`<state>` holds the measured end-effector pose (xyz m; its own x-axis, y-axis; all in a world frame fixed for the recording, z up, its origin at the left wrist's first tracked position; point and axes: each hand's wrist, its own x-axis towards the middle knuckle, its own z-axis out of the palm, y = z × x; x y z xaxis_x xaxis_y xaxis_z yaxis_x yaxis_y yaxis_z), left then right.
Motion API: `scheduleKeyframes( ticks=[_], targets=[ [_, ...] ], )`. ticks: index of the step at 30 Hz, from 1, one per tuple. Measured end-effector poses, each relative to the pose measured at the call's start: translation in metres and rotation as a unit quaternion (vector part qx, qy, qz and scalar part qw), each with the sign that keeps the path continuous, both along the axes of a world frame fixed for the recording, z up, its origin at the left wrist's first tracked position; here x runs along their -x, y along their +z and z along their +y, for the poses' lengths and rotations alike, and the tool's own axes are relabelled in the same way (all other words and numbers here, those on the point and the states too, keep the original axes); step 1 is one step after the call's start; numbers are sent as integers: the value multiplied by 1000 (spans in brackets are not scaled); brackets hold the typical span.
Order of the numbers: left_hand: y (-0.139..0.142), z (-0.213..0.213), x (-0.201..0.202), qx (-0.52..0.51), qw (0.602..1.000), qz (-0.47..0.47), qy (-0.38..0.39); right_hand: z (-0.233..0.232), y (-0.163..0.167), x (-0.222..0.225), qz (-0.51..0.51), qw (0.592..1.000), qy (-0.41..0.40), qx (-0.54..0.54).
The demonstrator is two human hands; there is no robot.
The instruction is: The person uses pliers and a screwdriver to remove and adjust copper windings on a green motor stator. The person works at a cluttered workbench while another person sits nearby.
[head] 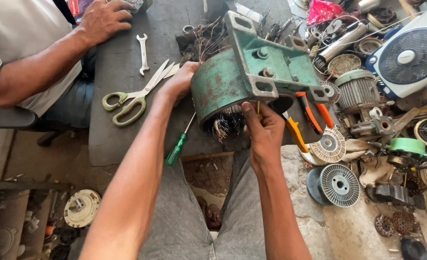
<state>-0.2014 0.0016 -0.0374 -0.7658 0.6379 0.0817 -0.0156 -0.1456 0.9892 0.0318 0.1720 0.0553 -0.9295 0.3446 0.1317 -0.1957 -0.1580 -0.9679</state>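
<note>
A worn green motor housing (pixel 233 82) with a bolted foot plate lies on its side at the edge of the dark bench (pixel 122 130). Copper wire ends stick out of both of its open ends. My left hand (pixel 180 82) presses against the housing's left rim. My right hand (pixel 261 127) is at the near open end, fingers pinched on a thin yellow-tipped tool (pixel 258 110) among the wires.
A green-handled screwdriver (pixel 177 147), green-handled scissors (pixel 131 98) and a spanner (pixel 142 52) lie on the bench. Orange pliers (pixel 312 113) lie right of the housing. Another person's arm (pixel 54 53) rests at left. Fan parts, wire spools and a small white-and-blue fan (pixel 408 55) crowd the right.
</note>
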Motion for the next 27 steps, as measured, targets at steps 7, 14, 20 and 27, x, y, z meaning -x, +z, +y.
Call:
scheduleKeyframes(
  ticks=[7,14,20,27],
  targets=[
    [28,-6,5,179,982,-17,-50,-11,-4,11,-2,996,-3,90],
    [63,-10,-17,160,978,-114,-69,-10,-4,11,-2,991,13,132],
    [45,-11,-15,159,980,-121,-19,-1,3,-6,-65,996,-16,50],
    [-11,5,20,116,983,119,72,27,-1,-53,-101,963,-47,-247]
  ],
)
